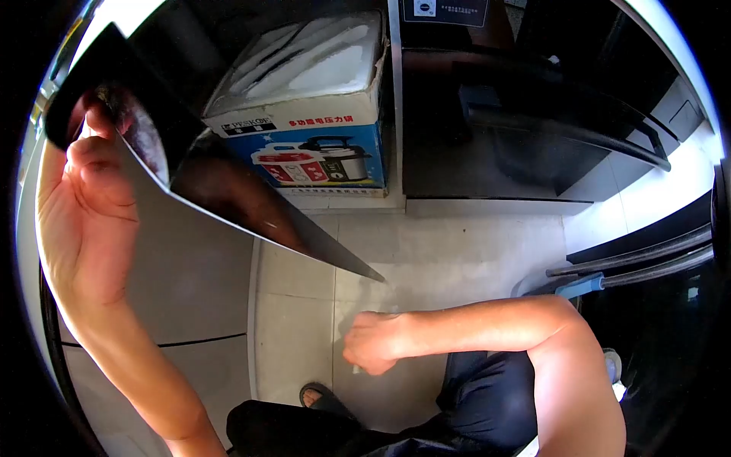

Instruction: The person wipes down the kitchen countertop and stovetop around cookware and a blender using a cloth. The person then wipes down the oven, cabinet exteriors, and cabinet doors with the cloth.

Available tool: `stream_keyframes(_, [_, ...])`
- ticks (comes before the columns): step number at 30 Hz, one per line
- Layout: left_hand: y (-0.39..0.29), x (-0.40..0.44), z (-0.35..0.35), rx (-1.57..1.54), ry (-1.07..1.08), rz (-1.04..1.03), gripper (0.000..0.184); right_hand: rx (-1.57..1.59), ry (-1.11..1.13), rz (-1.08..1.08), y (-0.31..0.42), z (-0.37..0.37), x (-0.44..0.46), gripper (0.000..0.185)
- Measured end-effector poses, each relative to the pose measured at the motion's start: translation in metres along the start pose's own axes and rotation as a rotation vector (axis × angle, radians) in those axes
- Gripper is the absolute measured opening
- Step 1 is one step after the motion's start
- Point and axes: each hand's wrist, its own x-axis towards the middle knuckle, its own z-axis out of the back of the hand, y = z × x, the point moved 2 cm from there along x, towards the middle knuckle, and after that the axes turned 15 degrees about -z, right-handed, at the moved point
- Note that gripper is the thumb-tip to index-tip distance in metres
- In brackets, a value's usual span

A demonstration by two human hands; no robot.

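Observation:
My left hand (103, 179) is raised at the upper left, its fingers gripping the edge of a dark, glossy panel (244, 198). The panel is tilted, narrows to a point near the middle of the view, and mirrors parts of the surroundings. My right hand (375, 343) hangs over the floor in the middle, curled into a fist. A small pale bit of something shows under its fingers, too small to name.
A cardboard pressure cooker box (320, 156) stands behind the panel. To its right is a black cabinet front with a handle (563, 137). Dark rails and a light-blue piece (580, 286) lie at the right. Pale floor tiles (293, 327) and my sandalled foot (312, 396) show below.

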Motion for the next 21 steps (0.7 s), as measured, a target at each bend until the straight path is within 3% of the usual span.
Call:
stream_keyframes(10, [-0.002, -0.01, -0.023, 0.038, -0.13, 0.053, 0.028, 0.003, 0.074, 0.009, 0.001, 0.009, -0.004, 0.022])
stream_keyframes(21, [-0.013, -0.015, -0.023, 0.055, -0.197, 0.07, 0.028, 0.015, 0.016, 0.065, -0.002, -0.003, 0.001, 0.015])
